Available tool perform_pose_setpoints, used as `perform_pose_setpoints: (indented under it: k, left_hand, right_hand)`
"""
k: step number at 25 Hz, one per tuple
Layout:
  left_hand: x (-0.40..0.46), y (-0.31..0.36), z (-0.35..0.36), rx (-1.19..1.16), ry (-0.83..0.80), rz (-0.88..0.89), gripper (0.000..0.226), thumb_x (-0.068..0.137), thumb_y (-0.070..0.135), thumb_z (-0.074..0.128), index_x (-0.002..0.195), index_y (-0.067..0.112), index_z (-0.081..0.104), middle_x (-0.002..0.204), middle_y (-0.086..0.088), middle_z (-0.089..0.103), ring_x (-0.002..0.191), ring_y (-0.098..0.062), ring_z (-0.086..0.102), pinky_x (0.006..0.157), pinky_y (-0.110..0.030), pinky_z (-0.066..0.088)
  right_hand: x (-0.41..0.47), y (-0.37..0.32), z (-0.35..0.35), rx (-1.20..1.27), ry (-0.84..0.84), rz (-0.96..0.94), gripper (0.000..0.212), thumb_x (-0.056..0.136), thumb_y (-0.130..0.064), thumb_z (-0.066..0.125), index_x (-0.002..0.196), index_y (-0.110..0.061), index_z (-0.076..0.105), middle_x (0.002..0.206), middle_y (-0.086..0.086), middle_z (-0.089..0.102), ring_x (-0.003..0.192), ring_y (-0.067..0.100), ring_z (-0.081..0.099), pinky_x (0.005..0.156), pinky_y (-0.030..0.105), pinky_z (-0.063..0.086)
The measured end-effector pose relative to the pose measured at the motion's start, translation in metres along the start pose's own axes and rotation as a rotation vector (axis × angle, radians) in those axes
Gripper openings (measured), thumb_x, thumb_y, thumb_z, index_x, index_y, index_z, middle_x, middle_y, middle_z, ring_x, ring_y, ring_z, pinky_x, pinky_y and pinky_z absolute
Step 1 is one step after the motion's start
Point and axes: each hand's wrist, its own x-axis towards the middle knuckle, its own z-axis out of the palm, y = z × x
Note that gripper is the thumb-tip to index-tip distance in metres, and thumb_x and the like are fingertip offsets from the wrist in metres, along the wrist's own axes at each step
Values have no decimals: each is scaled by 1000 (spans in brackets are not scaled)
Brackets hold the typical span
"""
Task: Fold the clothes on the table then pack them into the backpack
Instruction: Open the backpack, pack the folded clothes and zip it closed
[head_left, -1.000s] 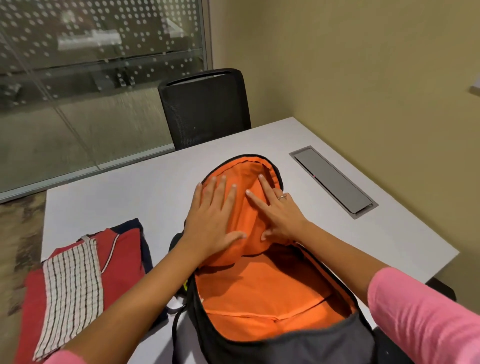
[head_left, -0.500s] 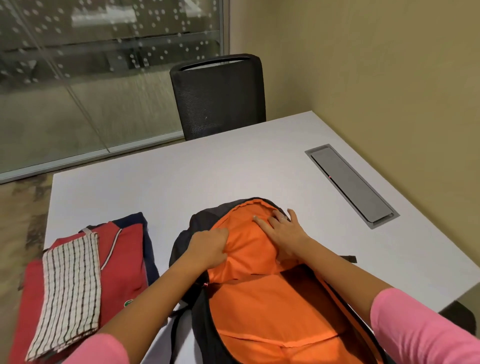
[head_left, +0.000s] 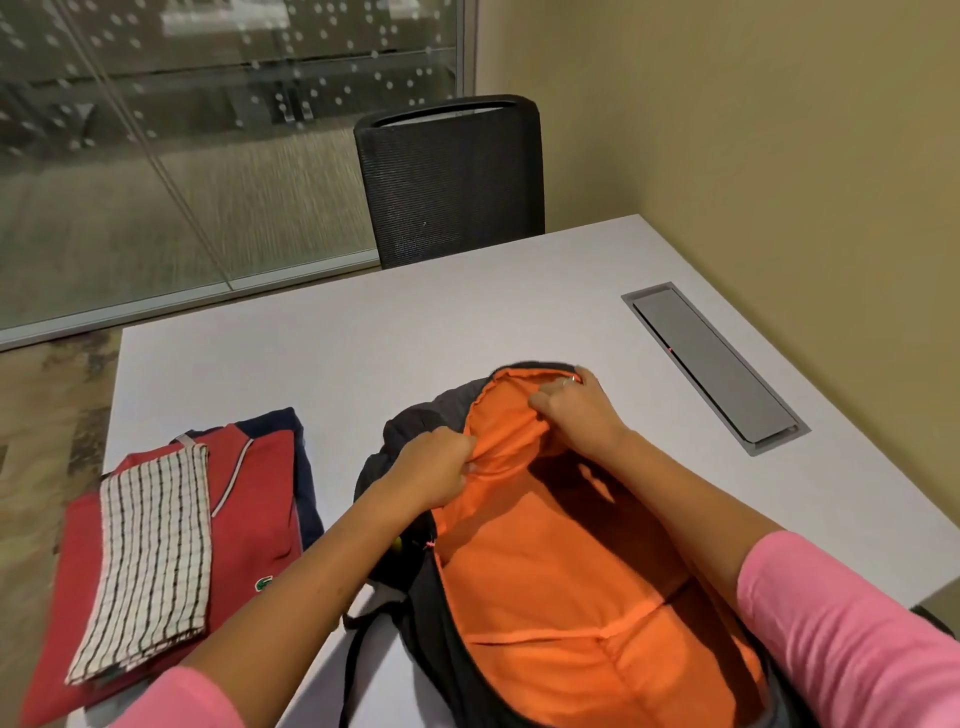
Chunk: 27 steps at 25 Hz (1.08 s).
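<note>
Backpack (head_left: 410, 587) lies unzipped on the white table (head_left: 415, 332), orange lining showing; left hand (head_left: 434, 462) pinches the lining at the left rim; right hand (head_left: 576, 410) grips the far rim; folded clothes (head_left: 249, 499) sit stacked just left of it, striped cloth (head_left: 150, 551) on top.

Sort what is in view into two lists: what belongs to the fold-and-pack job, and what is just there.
Belongs to the job:
- backpack, open, orange lining showing
- left hand and right hand, both gripping the lining
- striped cloth, folded, on top of the pile
- red polo shirt, folded
- navy garment under it

Just there:
- table
- black chair
- grey cable hatch
</note>
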Motion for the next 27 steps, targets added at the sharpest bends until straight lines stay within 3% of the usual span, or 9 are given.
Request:
perform_pose_setpoints:
  k: [2,3,7,10,12,14,19,22,27]
  left_hand:
    - [-1,9,-20,14,75,-35,12,92,14,49,98,5,55,97,-18,60,91,-39,60,65,-39,45]
    - [-3,15,-28,49,113,-69,13,90,8,48,100,4,54,98,-18,60,91,-38,60,63,-37,41]
    - [-10,37,-39,171,139,-221,21,87,1,48,106,6,53,104,-13,63,93,-34,62,61,-33,33]
    - [-8,35,-30,99,93,-280,22,86,1,47,106,7,54,106,-11,62,94,-33,61,62,-33,34]
    - [-6,31,-22,55,80,-298,23,85,2,45,105,8,54,107,-11,62,94,-33,60,63,-33,33]
    - [-7,29,-15,54,117,-290,24,84,5,46,107,9,54,108,-10,62,94,-32,60,65,-33,33]
    - [-19,24,5,117,325,-202,49,88,35,53,132,13,52,129,-8,58,125,-32,47,106,-47,30]
    - [-37,27,9,72,491,-179,59,88,50,47,131,12,55,134,-9,57,130,-33,46,108,-52,33]
    - [-84,13,8,-153,636,-257,57,96,50,34,140,14,47,147,-5,44,141,-26,33,114,-47,29]
  right_hand:
    - [13,7,-15,-5,126,2,12,58,-19,66,68,-18,59,64,2,59,66,24,65,84,57,45]
    - [18,10,-22,-10,146,21,12,66,-22,51,70,-17,61,67,2,60,70,25,66,87,58,43]
    - [22,17,-22,17,83,71,39,76,-24,29,92,-17,64,93,2,67,101,24,63,96,56,33]
    - [10,16,-10,50,-110,85,35,83,-28,47,115,-20,59,117,2,62,121,22,52,101,55,27]
    - [4,14,-2,36,-282,118,50,83,-28,61,131,-23,48,134,1,52,135,21,37,106,52,22]
    - [1,10,0,35,-317,146,63,82,-29,66,139,-24,40,143,0,44,142,21,29,108,51,22]
    - [2,-4,-12,128,-300,184,79,77,-28,71,145,-28,31,147,-1,36,142,25,25,108,48,26]
    - [6,-24,-28,216,-215,152,63,82,-17,62,140,-28,39,143,-2,42,135,23,34,103,42,30]
    - [25,-78,-54,435,72,45,41,76,-13,49,115,-15,62,113,7,64,108,31,58,90,43,46]
